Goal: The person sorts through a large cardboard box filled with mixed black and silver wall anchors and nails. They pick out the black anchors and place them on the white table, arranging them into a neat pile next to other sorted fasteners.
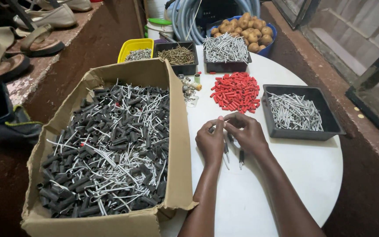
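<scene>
Both hands meet over the white worktop (286, 175): left hand (210, 142) and right hand (246, 134), fingers pinched together on a small dark sleeve with a nail (223, 125), hard to make out. Finished pieces (233, 156) lie just below. Cardboard box (178, 131) sits left, red plugs (236, 91) and black nail tray (330, 118) within reach
</scene>
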